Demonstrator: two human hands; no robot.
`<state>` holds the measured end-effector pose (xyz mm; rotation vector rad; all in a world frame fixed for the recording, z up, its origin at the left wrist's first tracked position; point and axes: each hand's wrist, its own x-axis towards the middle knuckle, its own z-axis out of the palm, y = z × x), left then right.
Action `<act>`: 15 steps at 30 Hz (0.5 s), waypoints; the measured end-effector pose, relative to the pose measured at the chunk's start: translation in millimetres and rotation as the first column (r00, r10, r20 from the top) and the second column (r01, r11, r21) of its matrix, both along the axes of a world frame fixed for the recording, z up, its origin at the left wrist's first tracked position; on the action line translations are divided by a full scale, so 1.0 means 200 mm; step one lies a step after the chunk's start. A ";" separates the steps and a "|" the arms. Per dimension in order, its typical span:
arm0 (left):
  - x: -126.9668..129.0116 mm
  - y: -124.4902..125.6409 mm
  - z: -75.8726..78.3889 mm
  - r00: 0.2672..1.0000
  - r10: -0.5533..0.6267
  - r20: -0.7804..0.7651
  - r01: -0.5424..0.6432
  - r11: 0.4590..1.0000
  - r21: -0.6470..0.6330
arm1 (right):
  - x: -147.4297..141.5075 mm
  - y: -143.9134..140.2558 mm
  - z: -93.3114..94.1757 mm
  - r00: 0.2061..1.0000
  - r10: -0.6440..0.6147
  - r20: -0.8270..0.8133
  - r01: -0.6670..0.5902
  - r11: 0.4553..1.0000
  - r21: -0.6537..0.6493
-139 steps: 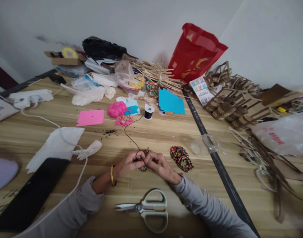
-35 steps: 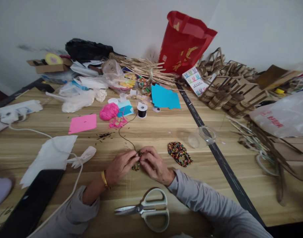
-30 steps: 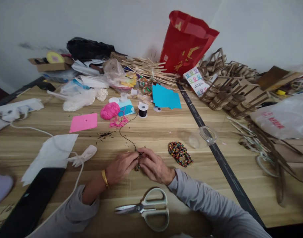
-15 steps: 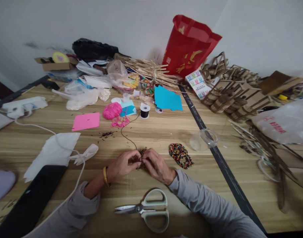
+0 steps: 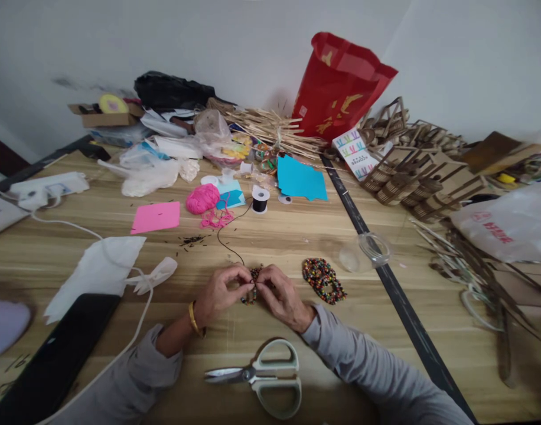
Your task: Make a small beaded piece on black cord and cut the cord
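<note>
My left hand (image 5: 226,290) and my right hand (image 5: 281,298) meet fingertip to fingertip at the middle of the table, both pinched closed. Between them is the end of a black cord (image 5: 222,236), which runs back to a small spool (image 5: 260,202). A string of multicoloured beads (image 5: 248,300) lies under and behind my fingers, partly hidden by them. Right of my right hand lies a coiled string of similar beads (image 5: 321,278). White-handled scissors (image 5: 257,374) rest nearest me, blades slightly apart and pointing left. Which fingers grip the cord is too small to make out surely.
Pink yarn (image 5: 202,199), a pink card (image 5: 156,218) and blue sheets (image 5: 301,178) lie farther back. A black phone-like slab (image 5: 58,354) and white cable are at left. A clear round container (image 5: 372,249) sits right, near woven baskets (image 5: 397,183) and a red bag (image 5: 339,88).
My hands have drawn slightly apart at the fingertips, showing more of the beads between them. The whole view has shifted a little; the other things stay in place.
</note>
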<state>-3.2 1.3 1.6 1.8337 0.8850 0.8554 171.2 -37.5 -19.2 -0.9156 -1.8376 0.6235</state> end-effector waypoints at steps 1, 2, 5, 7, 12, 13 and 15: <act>0.00 0.00 -0.01 0.999 0.011 0.036 -0.011 1.000 0.015 | 0.00 0.00 0.00 1.000 0.002 0.001 -0.002 1.000 0.010; 0.01 0.00 -0.02 0.997 0.022 0.072 -0.025 0.999 0.031 | 0.00 0.00 0.00 1.000 0.003 0.002 -0.003 1.000 0.020; 0.01 -0.01 -0.03 0.990 0.050 0.135 -0.060 0.995 0.076 | 0.00 0.00 0.00 1.000 0.001 0.001 -0.001 1.000 0.028; 0.02 -0.02 -0.02 0.990 0.070 0.126 -0.086 0.988 0.126 | 0.00 0.00 0.01 1.000 0.007 -0.008 -0.007 1.000 0.026; 0.02 -0.04 0.02 0.996 0.063 0.062 -0.078 0.960 0.269 | 0.00 0.00 0.02 1.000 0.014 -0.022 -0.013 0.999 0.036; 0.02 -0.04 0.02 0.996 0.060 0.061 -0.074 0.959 0.274 | 0.00 0.00 0.03 1.000 0.009 -0.021 -0.008 0.999 0.038; 0.02 -0.05 0.02 0.996 0.062 0.058 -0.075 0.962 0.263 | 0.00 0.00 0.04 1.000 0.000 -0.019 0.001 0.999 0.039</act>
